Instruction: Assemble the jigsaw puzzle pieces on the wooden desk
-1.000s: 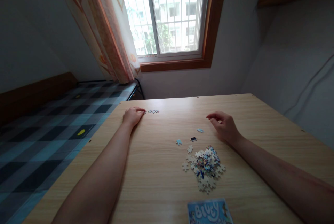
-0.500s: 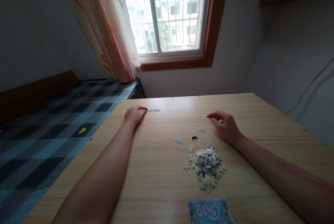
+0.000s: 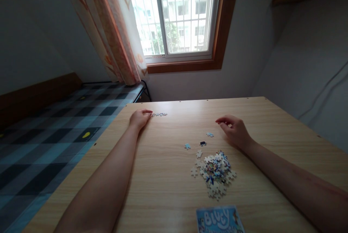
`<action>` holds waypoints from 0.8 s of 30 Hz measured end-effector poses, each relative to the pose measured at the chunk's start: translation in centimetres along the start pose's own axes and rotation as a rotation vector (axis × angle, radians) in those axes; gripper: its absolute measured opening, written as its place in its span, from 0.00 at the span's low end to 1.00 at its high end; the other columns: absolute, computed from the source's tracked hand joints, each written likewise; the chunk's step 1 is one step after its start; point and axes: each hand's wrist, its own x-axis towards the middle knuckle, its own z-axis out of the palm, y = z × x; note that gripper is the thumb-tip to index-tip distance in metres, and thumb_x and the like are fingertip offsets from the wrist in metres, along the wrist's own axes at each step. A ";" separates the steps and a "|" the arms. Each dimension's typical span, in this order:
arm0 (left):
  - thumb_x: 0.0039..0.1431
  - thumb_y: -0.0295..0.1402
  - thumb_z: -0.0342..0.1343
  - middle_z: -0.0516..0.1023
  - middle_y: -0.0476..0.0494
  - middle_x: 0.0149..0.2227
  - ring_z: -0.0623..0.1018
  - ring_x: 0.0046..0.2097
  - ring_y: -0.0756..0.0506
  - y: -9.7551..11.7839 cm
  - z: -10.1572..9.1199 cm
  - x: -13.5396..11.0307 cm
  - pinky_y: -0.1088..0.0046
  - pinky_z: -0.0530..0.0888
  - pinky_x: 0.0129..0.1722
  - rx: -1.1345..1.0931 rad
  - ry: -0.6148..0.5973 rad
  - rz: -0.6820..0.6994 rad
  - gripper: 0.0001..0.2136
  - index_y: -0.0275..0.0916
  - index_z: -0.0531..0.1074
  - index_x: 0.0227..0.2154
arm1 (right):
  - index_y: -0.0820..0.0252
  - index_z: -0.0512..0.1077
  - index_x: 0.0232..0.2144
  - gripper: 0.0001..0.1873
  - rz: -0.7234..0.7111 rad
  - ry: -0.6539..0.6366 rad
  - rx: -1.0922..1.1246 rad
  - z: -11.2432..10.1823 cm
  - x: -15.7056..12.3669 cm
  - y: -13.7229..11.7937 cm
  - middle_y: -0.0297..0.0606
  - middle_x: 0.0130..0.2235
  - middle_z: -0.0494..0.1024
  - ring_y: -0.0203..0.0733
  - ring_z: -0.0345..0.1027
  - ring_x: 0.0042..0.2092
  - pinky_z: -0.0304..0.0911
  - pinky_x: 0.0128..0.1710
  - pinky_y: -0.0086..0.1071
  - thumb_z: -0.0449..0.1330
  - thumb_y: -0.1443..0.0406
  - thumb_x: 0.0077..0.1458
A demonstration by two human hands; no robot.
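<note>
Left hand (image 3: 140, 118) at one puzzle row (image 3: 160, 114); one pile (image 3: 216, 167) (jumbled).

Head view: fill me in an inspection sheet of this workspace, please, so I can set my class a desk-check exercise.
Surface: wood-grain tabletop, small dark spots along its edges.
Job's things: puzzle pile; several loose pieces beyond it, one a dark piece; a short puzzle row near the far edge.
Clutter: blue item printed BLUEY, cut off by the frame.
Hands: left hand at the row's left end; right hand curled, any piece in it unclear.
Cables: one thin cable on the right wall.
Surroundings: barred window, patterned curtain, checked bed at left.
</note>
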 end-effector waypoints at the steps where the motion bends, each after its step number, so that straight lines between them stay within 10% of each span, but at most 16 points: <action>1: 0.57 0.41 0.58 0.83 0.45 0.45 0.80 0.48 0.42 0.0 0.0 0.0 0.71 0.73 0.45 -0.002 0.002 0.001 0.14 0.46 0.82 0.43 | 0.57 0.79 0.31 0.10 -0.001 0.000 -0.001 0.0 0.0 0.0 0.38 0.33 0.82 0.42 0.71 0.33 0.63 0.31 0.34 0.57 0.66 0.53; 24: 0.61 0.45 0.51 0.83 0.37 0.40 0.80 0.43 0.38 1.1 -0.5 -0.1 0.68 0.71 0.40 0.028 0.168 -0.053 0.18 0.39 0.81 0.38 | 0.57 0.80 0.31 0.12 -0.019 -0.130 -0.070 0.2 0.3 0.1 0.36 0.31 0.82 0.38 0.68 0.28 0.63 0.30 0.32 0.56 0.67 0.53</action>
